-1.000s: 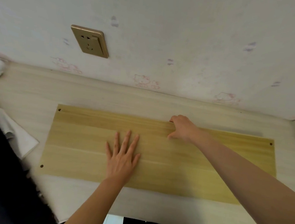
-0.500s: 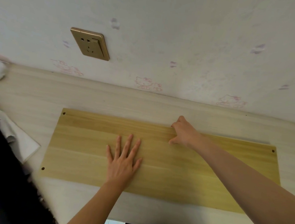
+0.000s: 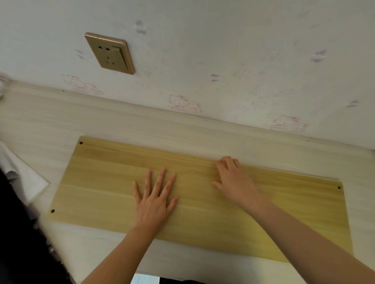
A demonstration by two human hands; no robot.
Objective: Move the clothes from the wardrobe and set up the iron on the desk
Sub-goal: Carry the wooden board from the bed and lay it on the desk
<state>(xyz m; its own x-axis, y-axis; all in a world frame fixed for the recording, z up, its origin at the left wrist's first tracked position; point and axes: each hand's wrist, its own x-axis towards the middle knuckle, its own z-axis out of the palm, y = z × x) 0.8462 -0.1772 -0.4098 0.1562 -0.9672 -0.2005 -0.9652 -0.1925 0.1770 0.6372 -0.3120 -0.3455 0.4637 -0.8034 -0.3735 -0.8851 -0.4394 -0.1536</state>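
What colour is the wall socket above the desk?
Gold, a brushed metallic look; the socket shows clearly in the head view, the only one.

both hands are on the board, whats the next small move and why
Probably lift both hands off. The board already lies flat on the desk, the left hand pressing it with spread fingers, the right hand at its far edge. No iron or clothes are in view to fetch yet.

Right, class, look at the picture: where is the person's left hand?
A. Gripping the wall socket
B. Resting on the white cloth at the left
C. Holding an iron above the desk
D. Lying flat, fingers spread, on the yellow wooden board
D: the left hand lies flat with fingers spread on the yellow wooden board, well below the wall socket.
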